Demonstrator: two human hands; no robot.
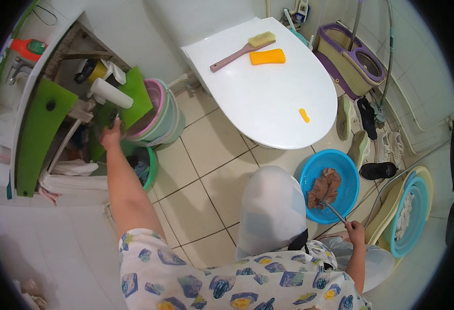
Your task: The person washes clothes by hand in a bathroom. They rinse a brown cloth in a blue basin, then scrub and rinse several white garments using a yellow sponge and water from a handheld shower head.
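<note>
My left hand (111,135) reaches into the open cabinet at the left; its fingers touch a dark, partly transparent item I cannot identify, and the grip is unclear. In my right hand (355,233) is a grey metallic rod or hose end (335,212), whose far end meets a wet brown cloth (325,188) in a blue plastic basin (329,217). On the white toilet lid (265,89) lie a pink-handled scrub brush (232,58), an orange bar (267,57), perhaps soap, and a small orange piece (304,116).
Nested buckets (174,120) and a green basin (152,166) stand beside the cabinet's green door (42,135). Several shoes (360,149) lie right of the toilet, near a purple-rimmed mop bucket (347,66). A light-blue basin (415,221) holds white cloth. A flexible hose (401,174) crosses the right side.
</note>
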